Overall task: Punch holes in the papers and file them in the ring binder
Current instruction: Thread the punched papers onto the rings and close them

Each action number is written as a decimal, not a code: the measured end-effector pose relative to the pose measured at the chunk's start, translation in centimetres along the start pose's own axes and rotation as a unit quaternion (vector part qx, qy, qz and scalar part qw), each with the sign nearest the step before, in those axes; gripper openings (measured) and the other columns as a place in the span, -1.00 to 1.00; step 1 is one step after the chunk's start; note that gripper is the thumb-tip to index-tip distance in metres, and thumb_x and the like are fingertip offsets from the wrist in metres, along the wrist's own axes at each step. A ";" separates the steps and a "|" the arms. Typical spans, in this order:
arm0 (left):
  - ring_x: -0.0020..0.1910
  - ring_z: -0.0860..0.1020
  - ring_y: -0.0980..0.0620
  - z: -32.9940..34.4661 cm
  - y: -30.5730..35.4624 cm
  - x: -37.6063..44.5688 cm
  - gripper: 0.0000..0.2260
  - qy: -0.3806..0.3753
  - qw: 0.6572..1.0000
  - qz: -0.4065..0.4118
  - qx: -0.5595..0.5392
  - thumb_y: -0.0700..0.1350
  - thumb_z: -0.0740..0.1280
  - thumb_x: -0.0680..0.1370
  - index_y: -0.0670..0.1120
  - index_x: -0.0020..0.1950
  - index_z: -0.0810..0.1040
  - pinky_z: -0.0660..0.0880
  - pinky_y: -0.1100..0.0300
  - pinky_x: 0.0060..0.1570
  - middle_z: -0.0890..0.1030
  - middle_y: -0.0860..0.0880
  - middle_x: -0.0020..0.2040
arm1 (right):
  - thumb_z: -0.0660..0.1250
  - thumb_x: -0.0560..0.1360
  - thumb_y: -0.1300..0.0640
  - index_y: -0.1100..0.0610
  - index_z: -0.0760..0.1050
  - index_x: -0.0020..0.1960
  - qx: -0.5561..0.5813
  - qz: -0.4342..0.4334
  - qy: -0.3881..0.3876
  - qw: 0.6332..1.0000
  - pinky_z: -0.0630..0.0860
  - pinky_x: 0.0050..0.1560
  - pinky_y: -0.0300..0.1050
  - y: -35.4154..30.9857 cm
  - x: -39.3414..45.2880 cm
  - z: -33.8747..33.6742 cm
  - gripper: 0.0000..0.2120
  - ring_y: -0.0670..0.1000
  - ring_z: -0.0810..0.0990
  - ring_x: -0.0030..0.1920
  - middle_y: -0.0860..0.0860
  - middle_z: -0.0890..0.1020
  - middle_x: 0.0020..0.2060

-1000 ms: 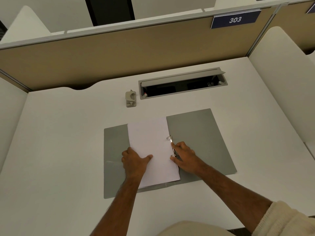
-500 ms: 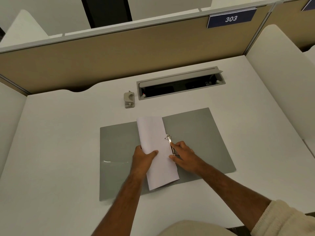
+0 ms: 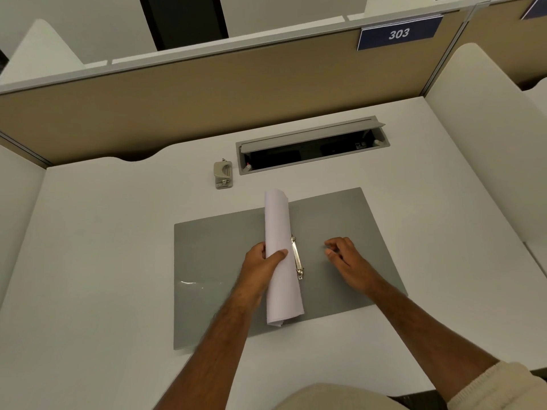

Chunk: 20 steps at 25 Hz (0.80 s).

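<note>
Bare desk (image 3: 97, 247) left of binder (image 3: 349, 232), hole punch (image 3: 223, 174) behind

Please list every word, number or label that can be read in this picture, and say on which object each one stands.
"303": white digits on the blue sign fixed to the top of the partition.
A second blue sign at the top right edge is cut off; nothing readable.
Papers, binder, hole punch: no text visible.
</note>
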State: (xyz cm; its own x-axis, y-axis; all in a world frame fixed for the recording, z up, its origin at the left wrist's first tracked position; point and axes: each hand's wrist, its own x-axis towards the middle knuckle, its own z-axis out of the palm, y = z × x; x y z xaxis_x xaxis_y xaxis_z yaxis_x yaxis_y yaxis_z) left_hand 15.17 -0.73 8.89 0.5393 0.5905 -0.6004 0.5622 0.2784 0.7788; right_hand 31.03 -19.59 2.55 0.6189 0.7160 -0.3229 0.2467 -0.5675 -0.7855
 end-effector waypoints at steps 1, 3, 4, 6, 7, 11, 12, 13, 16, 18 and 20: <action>0.04 0.69 -0.05 0.4 0.2 0.0 -0.71 -0.012 1.000 0.002 -0.004 -0.04 0.48 0.55 -0.05 0.23 0.57 0.66 -0.01 0.06 0.69 -0.06 0.12 | 0.18 0.67 0.01 0.08 0.41 0.33 -0.001 0.006 0.006 1.000 0.40 0.21 -0.22 0.3 0.0 -0.3 -0.72 -0.06 0.50 0.17 0.03 0.44 0.21; 0.07 0.68 -0.03 1.4 0.4 -0.1 -0.65 -0.027 1.000 0.006 -0.004 -0.02 0.48 0.55 -0.04 0.29 0.51 0.65 0.03 0.06 0.67 -0.04 0.15 | 0.18 0.67 0.00 0.08 0.41 0.31 0.000 0.014 0.013 1.000 0.43 0.22 -0.17 0.7 -0.1 -0.6 -0.73 -0.06 0.51 0.15 0.03 0.45 0.20; 0.07 0.67 -0.01 1.9 0.6 -0.1 -0.64 -0.032 0.999 0.008 -0.001 -0.01 0.48 0.56 -0.02 0.30 0.49 0.64 0.06 0.06 0.65 -0.03 0.16 | 0.18 0.67 0.00 0.08 0.42 0.30 0.001 0.016 0.013 1.000 0.43 0.23 -0.16 0.7 -0.1 -0.6 -0.74 -0.06 0.51 0.14 0.03 0.46 0.19; 0.09 0.64 0.01 3.0 0.9 0.0 -0.64 -0.038 0.999 0.011 0.012 0.00 0.46 0.57 0.01 0.30 0.44 0.61 0.10 0.07 0.63 -0.01 0.17 | 0.18 0.67 -0.02 0.04 0.41 0.27 -0.005 0.018 0.010 1.000 0.40 0.19 -0.19 0.5 -0.1 -0.5 -0.77 -0.05 0.50 0.13 0.01 0.45 0.17; 0.10 0.64 0.02 3.4 0.9 0.2 -0.63 -0.041 0.999 0.012 0.021 0.01 0.46 0.57 0.02 0.30 0.43 0.60 0.11 0.06 0.62 -0.02 0.19 | 0.17 0.67 -0.03 0.00 0.40 0.24 -0.009 0.021 0.008 1.000 0.38 0.17 -0.20 0.4 -0.1 -0.5 -0.80 -0.06 0.50 0.12 0.00 0.45 0.16; 0.08 0.60 0.05 4.7 1.2 0.8 -0.59 -0.058 0.995 0.025 0.079 0.05 0.46 0.56 0.02 0.32 0.40 0.54 0.19 0.00 0.58 0.00 0.22 | 0.14 0.67 -0.07 -0.07 0.35 0.18 -0.023 0.028 0.007 0.999 0.40 0.18 -0.17 0.3 0.0 -0.5 -0.86 -0.10 0.48 0.07 -0.03 0.45 0.14; 0.09 0.59 0.05 4.9 1.1 1.0 -0.57 -0.063 0.993 0.028 0.095 0.06 0.47 0.56 0.01 0.34 0.39 0.53 0.18 0.02 0.56 0.02 0.22 | 0.13 0.67 -0.08 -0.07 0.35 0.17 -0.025 0.028 0.007 0.999 0.41 0.19 -0.15 0.4 0.0 -0.5 -0.86 -0.12 0.49 0.05 -0.04 0.45 0.13; 0.10 0.57 0.05 5.1 1.1 1.1 -0.53 -0.067 0.991 0.032 0.112 0.06 0.47 0.55 0.00 0.38 0.37 0.53 0.17 0.05 0.54 0.04 0.21 | 0.13 0.67 -0.08 -0.08 0.35 0.16 -0.023 0.027 0.006 0.999 0.42 0.20 -0.13 0.4 0.0 -0.5 -0.87 -0.13 0.48 0.04 -0.04 0.45 0.12; 0.18 0.53 0.03 5.6 0.7 1.3 -0.41 -0.077 0.985 0.048 0.149 0.03 0.51 0.53 -0.02 0.46 0.32 0.54 0.09 0.19 0.49 0.06 0.24 | 0.09 0.68 -0.09 -0.04 0.37 0.14 -0.008 0.031 0.008 0.999 0.47 0.21 -0.08 0.3 0.1 -0.6 -0.84 -0.12 0.49 0.04 -0.04 0.46 0.09; 0.24 0.56 0.01 6.0 0.4 1.5 -0.37 -0.081 0.985 0.047 0.144 -0.01 0.53 0.51 0.00 0.47 0.30 0.56 0.05 0.24 0.52 0.03 0.32 | 0.07 0.67 -0.14 0.00 0.40 0.11 0.029 0.037 0.016 0.999 0.55 0.18 0.00 0.4 0.2 -0.9 -0.75 -0.06 0.55 0.04 -0.01 0.49 0.07; 0.27 0.56 -0.01 6.3 0.4 1.4 -0.39 -0.080 0.984 0.046 0.151 -0.06 0.52 0.53 0.02 0.48 0.29 0.59 0.09 0.17 0.51 0.01 0.35 | 0.06 0.63 -0.25 0.01 0.41 0.13 0.080 0.055 0.008 0.995 0.63 0.12 0.03 0.2 0.2 -1.2 -0.64 -0.01 0.64 0.02 0.02 0.55 0.07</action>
State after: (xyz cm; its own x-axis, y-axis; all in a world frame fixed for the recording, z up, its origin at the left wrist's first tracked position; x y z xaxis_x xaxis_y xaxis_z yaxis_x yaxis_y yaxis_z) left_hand 20.12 -4.58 7.23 0.6743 0.4691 -0.5704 0.6548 -0.0225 0.7555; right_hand 32.10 -20.04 3.01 0.6478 0.6460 -0.4039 0.0560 -0.5690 -0.8204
